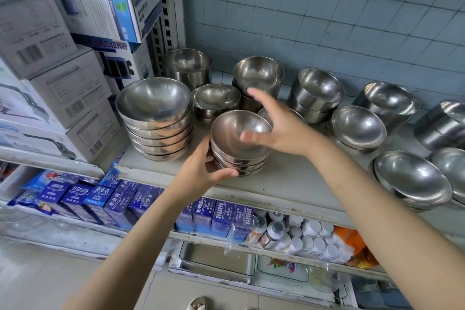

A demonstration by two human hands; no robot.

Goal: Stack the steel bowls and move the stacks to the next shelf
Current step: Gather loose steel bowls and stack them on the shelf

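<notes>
— While the left hand (208, 171) cups the base of the short stack of shiny round steel bowls (240, 142) at the front of the pale grey metal shelf (289, 184), where is the other one?

— Just above the stack's rim; the right hand (274, 124) is spread open, fingers loose, gripping nothing; the left is curled around the lowest bowls, thumb under the front.

— So what makes this step go well?

— I'd bring the right palm onto the far rim so both hands clamp the stack; lift level, since nested steel will likely slide if tilted.

— And around it?

— To the left stands a taller stack of wider steel bowls (156, 118), near but apart; behind and to the right sit more single and paired steel bowls (357, 127); white cardboard boxes (63, 88) fill the neighbouring shelf on the left, so free room there looks tight.
</notes>
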